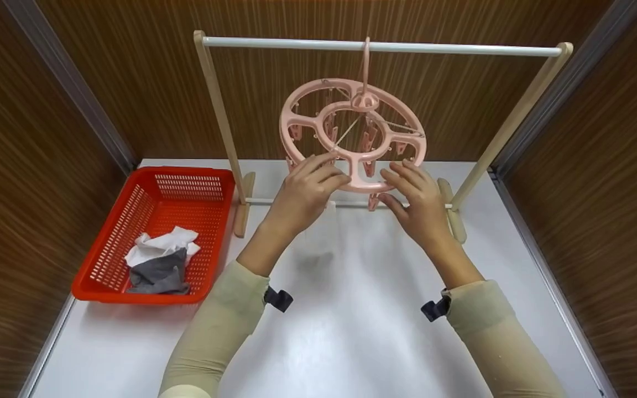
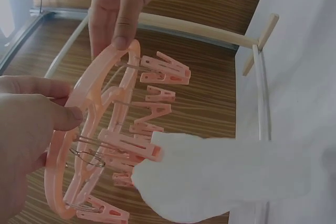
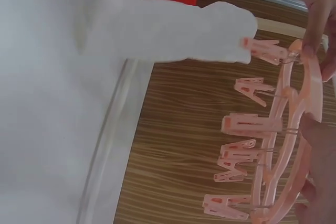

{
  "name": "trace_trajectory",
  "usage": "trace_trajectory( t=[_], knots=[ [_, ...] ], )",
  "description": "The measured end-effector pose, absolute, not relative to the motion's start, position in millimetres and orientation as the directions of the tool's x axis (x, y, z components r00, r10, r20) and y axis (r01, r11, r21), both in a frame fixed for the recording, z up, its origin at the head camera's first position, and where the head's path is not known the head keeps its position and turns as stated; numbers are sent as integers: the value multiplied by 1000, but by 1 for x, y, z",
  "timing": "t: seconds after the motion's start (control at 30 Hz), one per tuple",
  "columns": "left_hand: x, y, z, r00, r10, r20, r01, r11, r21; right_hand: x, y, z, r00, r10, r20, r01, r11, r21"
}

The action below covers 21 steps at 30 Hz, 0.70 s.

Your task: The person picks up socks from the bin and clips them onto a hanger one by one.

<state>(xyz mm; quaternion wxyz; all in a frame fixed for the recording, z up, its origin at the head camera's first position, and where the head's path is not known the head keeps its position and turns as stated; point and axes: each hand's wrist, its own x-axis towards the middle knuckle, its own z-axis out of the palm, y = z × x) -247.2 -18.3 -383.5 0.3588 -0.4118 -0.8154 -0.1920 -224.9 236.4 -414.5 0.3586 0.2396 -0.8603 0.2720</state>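
A round pink clip hanger (image 1: 355,172) hangs by its hook from the white bar of a small rack. My left hand (image 1: 307,190) grips its front rim on the left, thumb and fingers on either side. Farther right, my right hand (image 1: 419,200) pinches the same rim. Several pink clips (image 2: 131,144) dangle under the ring. One of them, near my left hand, holds a white sock (image 2: 210,174), which hangs down and also shows plainly as a white sock (image 3: 184,30) in the right wrist view. From the head, the sock is mostly hidden behind my left hand.
A red plastic basket (image 1: 220,221) stands on the white table (image 1: 363,331) to the left, with a white cloth item (image 1: 166,243) and a grey one (image 1: 159,275) inside. The rack's wooden posts (image 1: 220,110) stand on both sides. Wood-grain walls enclose the table.
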Motion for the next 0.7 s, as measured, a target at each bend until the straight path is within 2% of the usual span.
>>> trace_trajectory(
  t=[0.33, 0.7],
  knots=[
    [-246, -26, -383, -413, 526, 743, 814, 579, 44, -228, 229, -417, -571, -250, 782, -632, 742, -224],
    [-243, -14, -385, -371, 577, 728, 812, 582, -48, -225, 211, -405, -493, -288, 821, -674, 723, -151]
  ],
)
